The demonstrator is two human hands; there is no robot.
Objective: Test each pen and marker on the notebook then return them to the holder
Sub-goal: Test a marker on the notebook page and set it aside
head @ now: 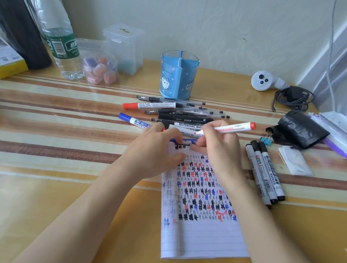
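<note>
The white, red-ended whiteboard marker (233, 128) is pinched in the grip of the right hand (219, 151), bared tip just above the top edge of the lined paper notebook (206, 235). The left hand (153, 150) rests there — what its curled grip holds cannot be told. A short, light stroke is best made on blank paper.

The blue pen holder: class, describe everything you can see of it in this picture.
The blue pen holder is a round cup of see-through blue plastic, split by inner walls into compartments, with white cartoon faces printed low on its side. It stands upright at the back of the striped table, near the wall. No pens show inside. A pile of pens and markers lies just before its base; whether any touches it cannot be told.
</note>
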